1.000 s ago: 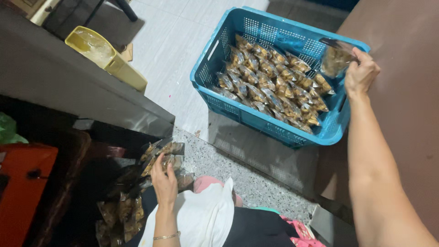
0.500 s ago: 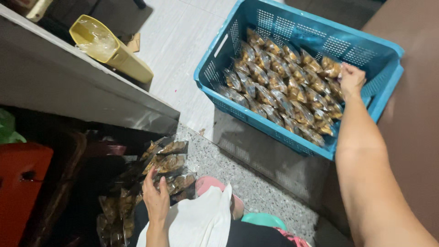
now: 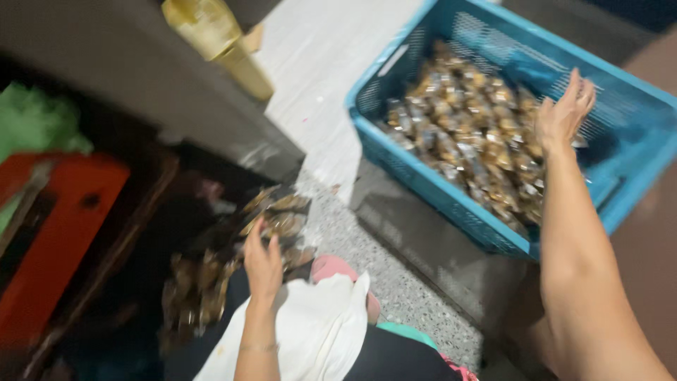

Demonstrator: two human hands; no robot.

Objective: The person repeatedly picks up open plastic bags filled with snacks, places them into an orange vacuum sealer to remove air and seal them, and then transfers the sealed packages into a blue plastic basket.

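Fingers of the right hand [image 3: 564,113] spread apart over wrapped packets [image 3: 465,141] in the blue crate [image 3: 635,190], upper right; left hand [image 3: 262,264] closes on more packets [image 3: 278,212], lower centre.

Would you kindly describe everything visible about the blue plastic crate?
The blue plastic crate is rectangular, with perforated lattice walls and a solid rim. It sits tilted in the view on a dark raised surface beside pale flooring. Rows of small clear-wrapped brown packets fill its bottom. The right hand, fingers spread, is over the packets inside; the blur hides whether it touches them.
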